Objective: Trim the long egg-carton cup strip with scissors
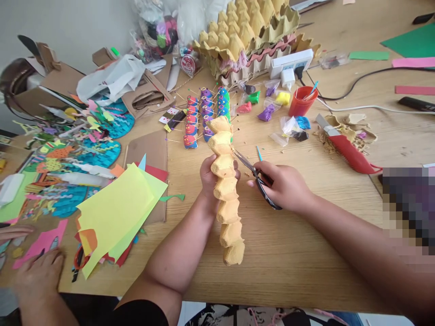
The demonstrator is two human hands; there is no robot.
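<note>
A long yellow strip of egg carton, a single row of bumps, runs up the middle of the view. My left hand is wrapped round it from behind, so part of the fingers is hidden. In my right hand are black-handled scissors, with my fingers in the loops. Their metal blades point up and left, with the tips at the strip's right edge near its upper bumps. Past the strip's far end stand painted egg-carton caterpillars: a red-and-blue one, a purple one and a blue-green one.
Stacked egg trays stand at the back beside a white power strip. A red cup, clay packets and a red-handled cutter lie rightward. Yellow paper, crafts and another person's hand are at left.
</note>
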